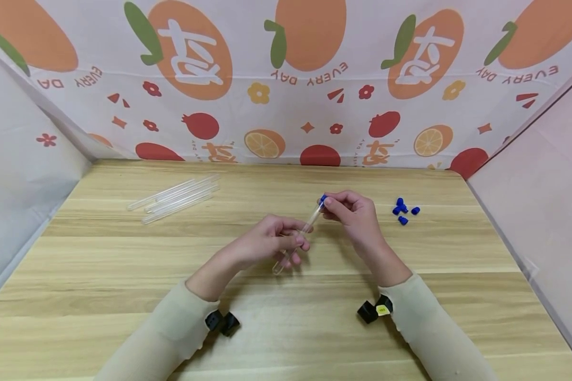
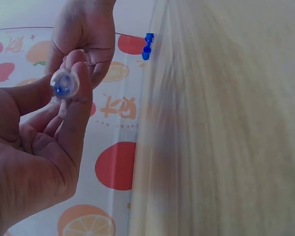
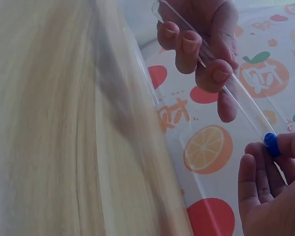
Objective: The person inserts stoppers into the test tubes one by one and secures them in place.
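A clear test tube point(image 1: 310, 224) slants between both hands above the table, its rounded end low toward the person. My left hand point(image 1: 273, 239) grips it around the middle with thumb and fingers. At the upper end my right hand point(image 1: 355, 214) pinches a blue stopper point(image 3: 271, 143) right at the tube's mouth. Seen from the left wrist, the tube point(image 2: 65, 84) points end-on at the camera and blue shows through it.
Several clear tubes point(image 1: 178, 200) lie in a loose bundle at the back left of the wooden table point(image 1: 286, 328). A few blue stoppers point(image 1: 400, 207) are scattered to the right of the right hand. A fruit-print cloth point(image 1: 286, 106) hangs behind the table.
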The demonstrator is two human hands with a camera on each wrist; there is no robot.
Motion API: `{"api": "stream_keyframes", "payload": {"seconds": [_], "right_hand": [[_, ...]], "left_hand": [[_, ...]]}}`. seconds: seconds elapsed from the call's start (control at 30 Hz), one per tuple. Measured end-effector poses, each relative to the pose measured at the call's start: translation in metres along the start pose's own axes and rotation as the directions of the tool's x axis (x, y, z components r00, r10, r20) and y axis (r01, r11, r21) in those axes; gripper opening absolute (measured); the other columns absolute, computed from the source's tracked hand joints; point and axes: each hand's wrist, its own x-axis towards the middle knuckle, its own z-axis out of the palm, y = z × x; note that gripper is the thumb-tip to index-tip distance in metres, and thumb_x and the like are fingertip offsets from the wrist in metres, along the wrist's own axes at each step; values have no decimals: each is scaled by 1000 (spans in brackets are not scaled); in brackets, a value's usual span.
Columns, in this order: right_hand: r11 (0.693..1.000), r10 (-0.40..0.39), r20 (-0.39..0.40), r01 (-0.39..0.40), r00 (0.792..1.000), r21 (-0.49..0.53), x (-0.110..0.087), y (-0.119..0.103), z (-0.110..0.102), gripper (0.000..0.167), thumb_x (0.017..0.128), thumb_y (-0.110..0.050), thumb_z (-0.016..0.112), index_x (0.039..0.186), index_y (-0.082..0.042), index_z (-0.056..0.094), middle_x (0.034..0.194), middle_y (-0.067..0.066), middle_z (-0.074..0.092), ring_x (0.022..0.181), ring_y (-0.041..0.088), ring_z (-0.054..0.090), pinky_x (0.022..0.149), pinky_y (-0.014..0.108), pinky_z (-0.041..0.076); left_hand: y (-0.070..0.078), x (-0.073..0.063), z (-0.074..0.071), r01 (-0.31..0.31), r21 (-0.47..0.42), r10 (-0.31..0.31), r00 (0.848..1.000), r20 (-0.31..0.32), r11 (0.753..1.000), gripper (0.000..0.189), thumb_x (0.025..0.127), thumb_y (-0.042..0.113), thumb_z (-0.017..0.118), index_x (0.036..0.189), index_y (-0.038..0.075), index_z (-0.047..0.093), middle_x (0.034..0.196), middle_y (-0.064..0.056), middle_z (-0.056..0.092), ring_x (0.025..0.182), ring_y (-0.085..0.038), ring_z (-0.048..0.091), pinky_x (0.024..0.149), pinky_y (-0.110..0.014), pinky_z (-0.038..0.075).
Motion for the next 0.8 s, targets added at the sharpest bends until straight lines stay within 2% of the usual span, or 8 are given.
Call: {"api": "stream_keyframes", "payload": {"seconds": [0.23,0.5,0.8], "right_hand": [[998,-12,-52,16,999,67,-2,3,5,6,94,-9,69,95,-3,70,98,5,76,87,14,71,82,30,60],[997,-58,-84,63,995,51,-3,7,11,15,94,-15,71,92,-1,70,110,20,72,92,16,71,83,33,60],[993,-108,-97,111,989,35,-2,7,15,21,94,-16,71,96,5,70,103,9,76,92,16,72,80,31,60]], "left_hand": [[-1,0,4,-14,-53,12,999,-37,998,36,103,4,49,136,-12,51,112,-35,61,72,-15,67,62,-28,60],[-1,4,4,-14,-91,10,999,-39,996,34,104,4,49,132,-15,52,94,-9,66,67,-14,66,60,-29,60],[0,6,2,-15,-108,11,999,-36,994,35,104,4,49,131,-16,52,90,-6,65,63,-14,65,58,-29,60]]}}
